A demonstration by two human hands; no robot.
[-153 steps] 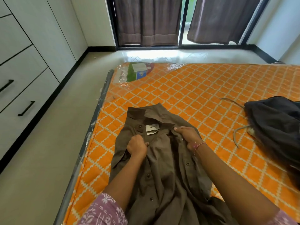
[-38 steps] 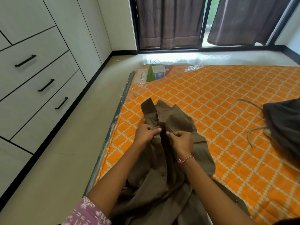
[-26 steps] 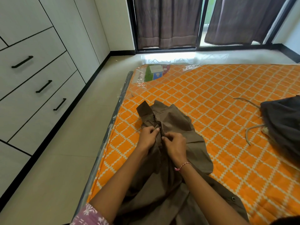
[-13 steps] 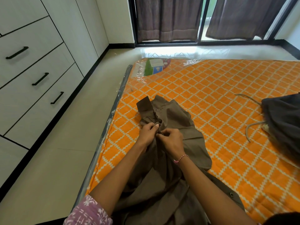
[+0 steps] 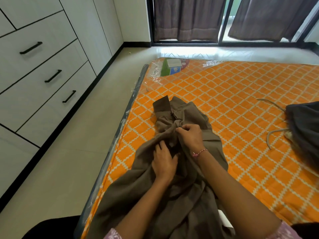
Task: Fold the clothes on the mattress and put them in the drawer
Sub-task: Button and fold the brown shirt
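Both the right hand [image 5: 189, 135] and left hand [image 5: 164, 161] pinch the soft, limp shirt [image 5: 181, 169] just below its collar [image 5: 162, 104], probably the best hold.

A bedroom in a home; an orange quilted mattress [image 5: 241, 104] lies on the tiled floor [image 5: 72, 152]; built-in white drawers [image 5: 43, 69] with black handles line the left wall; brown curtains [image 5: 186, 18] hang over sliding glass doors.

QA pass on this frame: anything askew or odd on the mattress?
Minor only: the clear plastic wrap is torn and crumpled at the orange quilted mattress's far-left corner. The brown button-up shirt lies bunched, hanging off the near edge.
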